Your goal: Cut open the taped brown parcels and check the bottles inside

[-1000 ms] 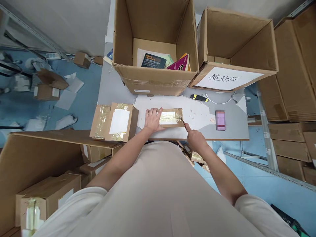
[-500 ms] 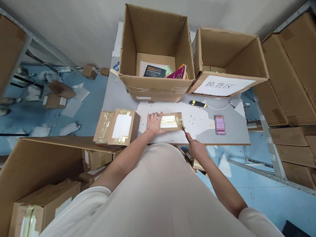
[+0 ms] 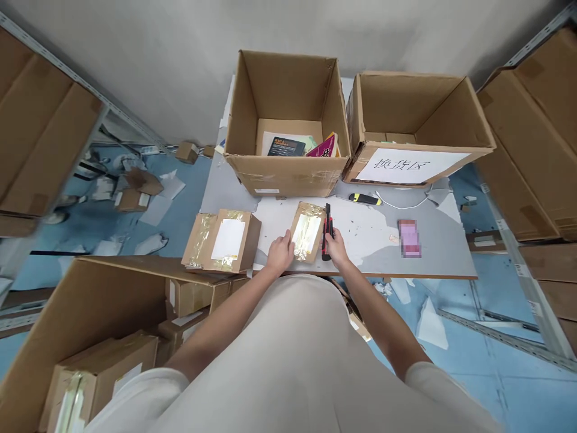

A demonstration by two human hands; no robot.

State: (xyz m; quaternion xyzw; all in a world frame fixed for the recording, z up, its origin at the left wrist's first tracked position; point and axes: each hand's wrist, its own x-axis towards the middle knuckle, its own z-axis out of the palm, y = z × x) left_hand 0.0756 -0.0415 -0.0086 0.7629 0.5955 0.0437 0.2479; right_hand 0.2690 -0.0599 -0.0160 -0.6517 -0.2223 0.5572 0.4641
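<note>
A small taped cardboard box (image 3: 308,231) with a white label stands turned and tilted on the worktable (image 3: 433,258), close to my body. My left hand (image 3: 280,251) grips its lower left edge with curled fingers. In my right hand (image 3: 336,248) is a black and red utility knife (image 3: 327,231), held upright along the right side of the box. Whether its blade is out I cannot tell. Two taped cardboard boxes (image 3: 229,240) stand side by side left of my left hand.
An open carton (image 3: 288,175) with books and another open carton (image 3: 417,166) with a handwritten sign stand at the back. A yellow and black cutter (image 3: 365,199) lies before them, with a blurred pink item (image 3: 409,239) at right. A big carton (image 3: 135,264) of parcels stands lower left.
The small box has turned from lying lengthwise to pointing away from me. My right hand has brought the knife from the box's right end to an upright position beside it.
</note>
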